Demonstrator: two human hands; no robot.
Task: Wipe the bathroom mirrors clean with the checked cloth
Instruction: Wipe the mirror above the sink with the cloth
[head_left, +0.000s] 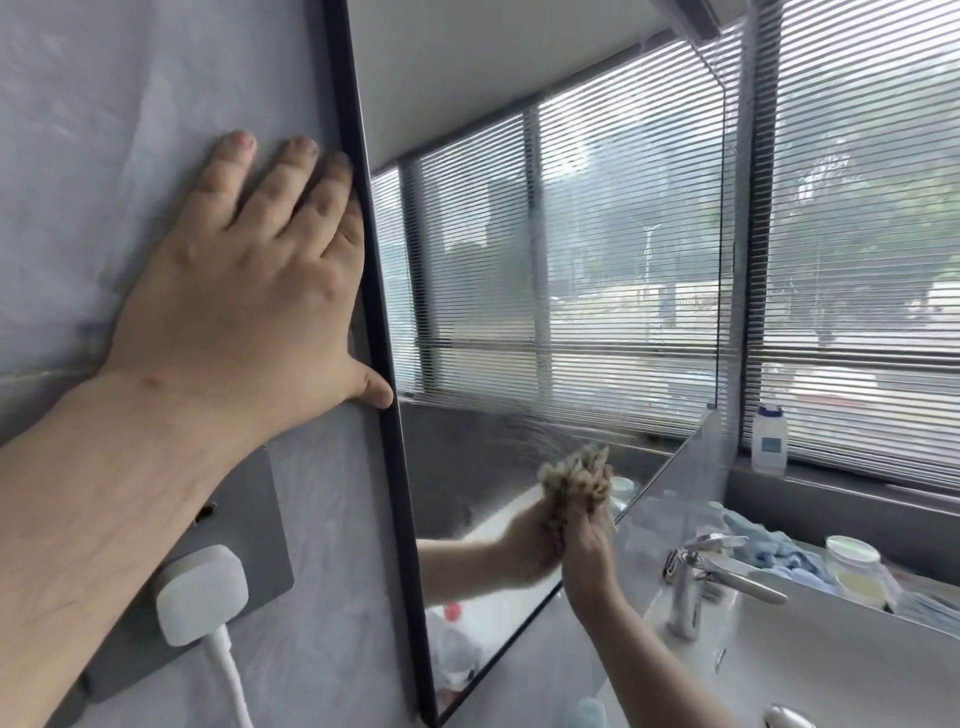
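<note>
A bathroom: a framed wall mirror (519, 260) above a steel basin (831, 649) with tap (691, 587) (blinds (857, 208) alongside).

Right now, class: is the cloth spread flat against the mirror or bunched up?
Bunched up. The checked cloth is a crumpled wad gripped in the right hand, pressed against the mirror near its lower edge.

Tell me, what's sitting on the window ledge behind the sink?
A white bottle with a blue label stands on the ledge by the blinds. Lower down, a jar and blue cloth sit behind the tap. The ledge's far right runs out of view.
</note>
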